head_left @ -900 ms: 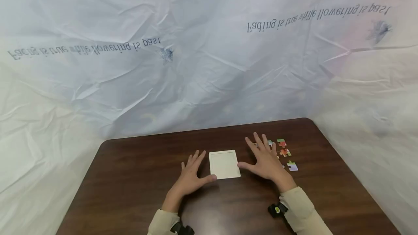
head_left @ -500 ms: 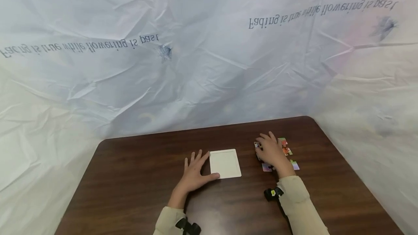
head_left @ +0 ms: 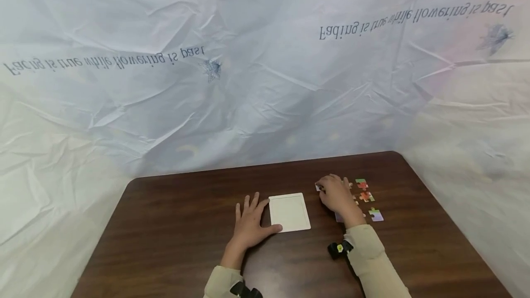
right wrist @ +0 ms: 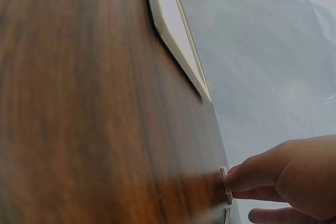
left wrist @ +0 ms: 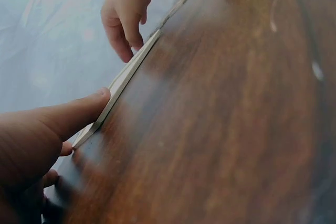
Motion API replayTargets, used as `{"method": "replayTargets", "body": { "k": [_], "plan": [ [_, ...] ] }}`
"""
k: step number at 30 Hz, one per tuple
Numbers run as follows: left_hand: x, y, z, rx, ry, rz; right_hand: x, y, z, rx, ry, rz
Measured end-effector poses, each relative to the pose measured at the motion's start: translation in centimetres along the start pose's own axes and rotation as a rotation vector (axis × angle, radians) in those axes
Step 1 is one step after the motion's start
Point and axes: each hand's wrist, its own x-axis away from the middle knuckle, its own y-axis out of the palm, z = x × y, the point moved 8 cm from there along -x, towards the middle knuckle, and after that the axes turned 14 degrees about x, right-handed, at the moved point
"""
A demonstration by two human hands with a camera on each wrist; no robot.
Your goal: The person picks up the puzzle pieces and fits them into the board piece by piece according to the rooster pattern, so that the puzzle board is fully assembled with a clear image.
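A white square tray [head_left: 290, 212] lies flat on the dark wooden table [head_left: 174, 233]. My left hand [head_left: 250, 217] rests flat on the table to the tray's left. Its thumb [left wrist: 79, 113] touches the tray's edge [left wrist: 126, 77]. Right of the tray, my right hand [head_left: 332, 191] is curled over a small puzzle piece [head_left: 318, 187]. In the right wrist view the thumb [right wrist: 257, 174] pinches that piece [right wrist: 226, 182] on the tabletop. More coloured puzzle pieces [head_left: 365, 196] lie just right of this hand. One piece [head_left: 338, 217] is partly hidden under the wrist.
Crumpled white sheeting with printed text [head_left: 265, 82] hangs behind and beside the table. The table's far edge and rounded right corner [head_left: 393, 154] are close behind the pieces. Black wrist cameras [head_left: 337, 249] sit on both sleeves.
My right hand left its flat place beside the tray, moved right to the loose pieces and curled onto one. The left hand stayed by the tray.
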Motion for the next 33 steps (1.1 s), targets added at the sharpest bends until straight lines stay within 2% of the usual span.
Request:
{"method": "replayTargets", "body": {
  "k": [6, 12, 16, 21, 25, 29, 33],
  "plan": [
    [-0.4, -0.2, 0.3, -0.025, 0.017, 0.025, -0.5, -0.2, -0.2, 0.012, -0.02, 0.026],
    [0.0, 0.2, -0.1, -0.043, -0.004, -0.004, 0.0, 0.2, -0.9, 0.04, -0.058, 0.012],
    [0.2, 0.2, -0.3, -0.059, -0.013, -0.008, 0.3, 0.1, -2.8, 0.004, -0.114, 0.026],
    [0.1, -0.1, -0.4, -0.068, -0.009, -0.007, 0.3, 0.0, -6.8, -0.092, -0.244, -0.011],
    [-0.1, -0.1, -0.3, -0.069, -0.007, -0.008, 0.4, 0.3, -9.2, -0.082, -0.323, -0.053],
    [-0.2, 0.3, -0.3, -0.06, -0.011, -0.022, 0.7, 0.9, -9.8, -0.047, -0.345, -0.076],
    [-0.1, 0.5, -0.1, -0.056, -0.011, -0.022, 1.1, 1.4, -9.7, -0.071, -0.347, -0.09]
  ]
}}
